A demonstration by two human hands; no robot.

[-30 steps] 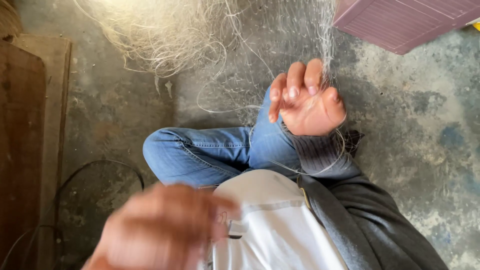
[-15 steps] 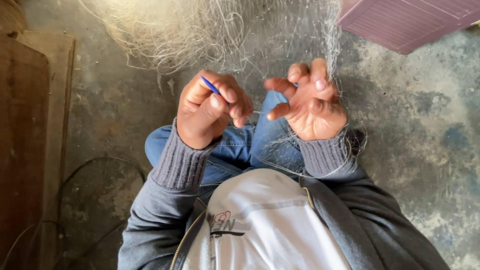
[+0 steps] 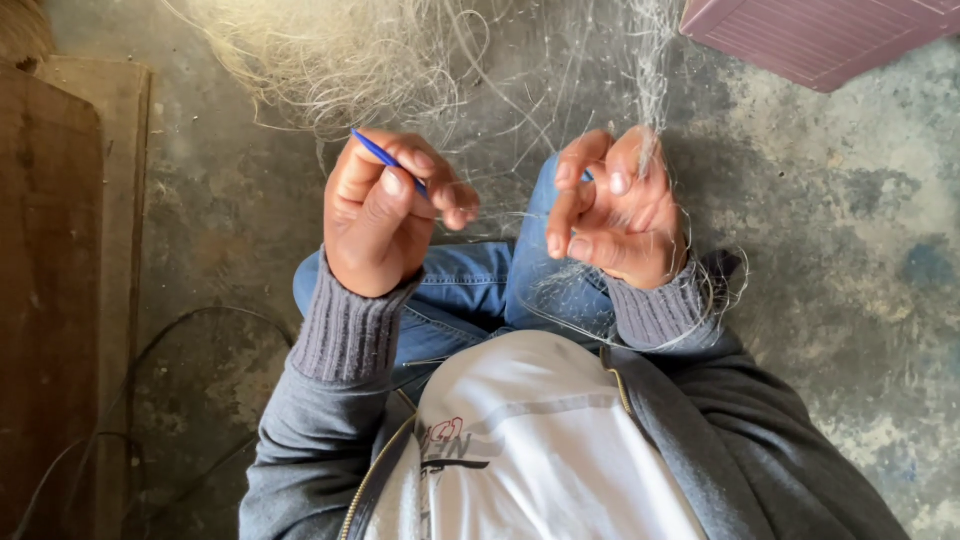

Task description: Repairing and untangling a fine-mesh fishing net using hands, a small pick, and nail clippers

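Note:
My left hand (image 3: 385, 215) is raised above my knees with its fingers closed on a thin blue netting needle (image 3: 385, 158) that sticks up to the left. My right hand (image 3: 615, 215) sits a little to the right, fingers curled around fine pale strands of a fishing net (image 3: 650, 60) that hangs down from above. A thin line runs between the two hands. A loose heap of the same net (image 3: 340, 60) lies on the floor beyond my left hand. My jeans-clad knees (image 3: 470, 290) are under both hands.
Worn concrete floor (image 3: 830, 260) all around. A pinkish slatted crate (image 3: 820, 35) sits at the upper right. Brown wooden boards (image 3: 60, 280) line the left edge, with dark cables (image 3: 180, 330) looping on the floor beside them.
My left hand rose from low and blurred near my chest up beside my right hand, holding the blue needle. My right hand curled its fingers more tightly around the net strands.

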